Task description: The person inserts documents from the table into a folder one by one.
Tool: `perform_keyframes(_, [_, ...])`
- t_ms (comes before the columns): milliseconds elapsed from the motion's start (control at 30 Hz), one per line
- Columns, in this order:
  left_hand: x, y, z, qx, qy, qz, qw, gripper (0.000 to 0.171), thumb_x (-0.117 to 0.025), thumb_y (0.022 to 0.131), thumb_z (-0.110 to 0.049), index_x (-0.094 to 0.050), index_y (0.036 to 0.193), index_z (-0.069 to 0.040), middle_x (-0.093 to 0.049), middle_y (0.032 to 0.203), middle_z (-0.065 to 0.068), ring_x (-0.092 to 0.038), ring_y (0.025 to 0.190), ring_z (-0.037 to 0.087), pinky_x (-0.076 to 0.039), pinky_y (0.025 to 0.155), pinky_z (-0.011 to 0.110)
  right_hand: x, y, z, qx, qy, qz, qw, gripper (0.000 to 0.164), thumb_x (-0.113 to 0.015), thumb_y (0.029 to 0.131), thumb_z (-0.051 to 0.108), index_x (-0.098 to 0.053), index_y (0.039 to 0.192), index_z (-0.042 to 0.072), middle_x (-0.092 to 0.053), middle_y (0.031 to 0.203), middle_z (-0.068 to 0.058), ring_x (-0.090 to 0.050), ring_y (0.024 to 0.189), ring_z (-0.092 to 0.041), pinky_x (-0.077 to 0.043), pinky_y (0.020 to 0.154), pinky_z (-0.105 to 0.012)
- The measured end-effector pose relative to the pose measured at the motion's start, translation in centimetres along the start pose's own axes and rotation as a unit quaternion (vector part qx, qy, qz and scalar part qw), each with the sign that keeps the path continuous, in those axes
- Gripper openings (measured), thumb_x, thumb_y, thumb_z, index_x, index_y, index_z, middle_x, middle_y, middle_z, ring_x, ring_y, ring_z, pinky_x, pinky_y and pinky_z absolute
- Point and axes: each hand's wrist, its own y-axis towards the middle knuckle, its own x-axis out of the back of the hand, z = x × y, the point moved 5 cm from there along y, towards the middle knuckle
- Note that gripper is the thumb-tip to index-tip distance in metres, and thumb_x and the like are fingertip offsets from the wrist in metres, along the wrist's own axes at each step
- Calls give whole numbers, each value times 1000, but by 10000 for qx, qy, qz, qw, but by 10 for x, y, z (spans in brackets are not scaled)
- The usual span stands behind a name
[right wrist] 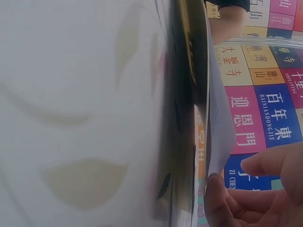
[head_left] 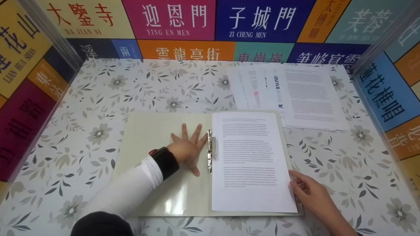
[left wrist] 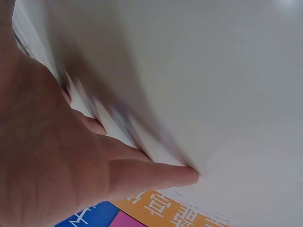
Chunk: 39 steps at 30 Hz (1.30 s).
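Observation:
A pale ring binder [head_left: 157, 131] lies spread open on the table. A stack of printed sheets [head_left: 249, 157] covers its right side, beside the metal clip [head_left: 210, 152] along the spine. My left hand [head_left: 188, 147], fingers spread wide, presses flat on the bare left cover, with one fingertip near the clip. In the left wrist view, the fingertips meet the smooth cover. At the right edge of the sheets and binder is my right hand [head_left: 310, 190], fingers loosely bent. The right wrist view shows a fingertip [right wrist: 217, 187] against that edge, the thumb standing apart from it.
Loose printed pages [head_left: 310, 95] lie fanned out behind the binder at the back right, partly tucked behind its upper edge. A floral cloth [head_left: 98, 134] covers the table. Panels with colourful lettered blocks [head_left: 177, 19] stand along the back and both sides.

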Motion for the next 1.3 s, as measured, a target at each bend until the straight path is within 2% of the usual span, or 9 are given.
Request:
perform_keyframes(767, [0, 1, 0, -45, -44, -2, 10000, 139, -78, 59, -66, 15, 154, -25, 32, 156, 12, 17, 137, 59, -18, 103, 79, 5, 1, 3, 119, -138, 3, 9998, 43, -55, 97, 17, -52, 138, 5, -63, 108, -11, -61, 86, -13, -53, 62, -21])
perform_keyframes(900, [1, 0, 0, -48, -87, -15, 9999, 139, -78, 59, -66, 15, 154, -25, 32, 156, 11, 18, 137, 59, -18, 103, 79, 12, 1, 9, 350, -160, -107, 9992, 42, -55, 97, 17, -52, 138, 6, -62, 109, -12, -63, 89, -17, -54, 64, -21])
perform_keyframes(1033, [1, 1, 1, -43, -111, -40, 9999, 138, -79, 59, -65, 14, 154, -26, 31, 157, 11, 18, 137, 59, -17, 103, 79, 26, 3, 18, 734, -347, -390, 9959, 40, -56, 97, 19, -54, 135, 7, -63, 107, -11, -63, 91, -18, -53, 69, -21])
perform_keyframes(1100, [1, 1, 1, -33, -117, -59, 9999, 138, -79, 59, -64, 13, 155, -26, 30, 157, 11, 17, 137, 59, -17, 104, 79, 35, 5, 23, 897, -511, -583, 9929, 39, -56, 98, 21, -56, 134, 7, -63, 107, -10, -61, 92, -13, -52, 71, -19])
perform_keyframes(1300, [1, -1, 0, -29, -120, -84, 9999, 138, -79, 59, -64, 13, 155, -26, 30, 157, 11, 16, 138, 59, -18, 103, 79, 66, 9, 39, 1380, -654, -1054, 9826, 40, -56, 98, 22, -54, 136, 8, -61, 113, -12, -43, 91, 17, -45, 75, -6])
